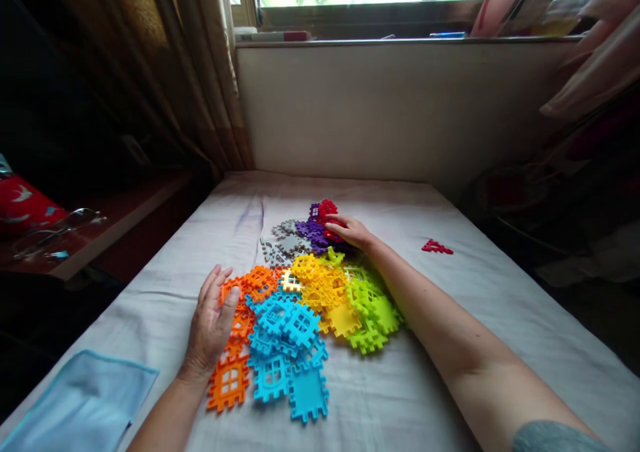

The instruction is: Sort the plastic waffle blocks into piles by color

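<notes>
Interlocking plastic building tiles lie heaped by colour on the bed. My left hand (pixel 210 322) is open beside the orange tiles (pixel 229 382), thumb apart from the fingers and its edge against the pile. Blue tiles (pixel 273 372) overlap just right of the orange ones. My right hand (pixel 353 232) reaches to the far end, fingers stretched over the red tiles (pixel 328 208); its fingertips touch them, and part of the red pile is hidden beneath. Purple tiles (pixel 313 232) and grey tiles (pixel 287 244) lie left of it. Yellow tiles (pixel 320 282) and green tiles (pixel 373 305) sit nearer me.
One red triangular tile (pixel 437 247) lies apart at the right on the white sheet (pixel 430 385). A light blue cloth (pixel 83 399) is at the near left corner. Eyeglasses (pixel 60 229) rest on a wooden ledge (pixel 125 219). A wall (pixel 340 112) closes the far side.
</notes>
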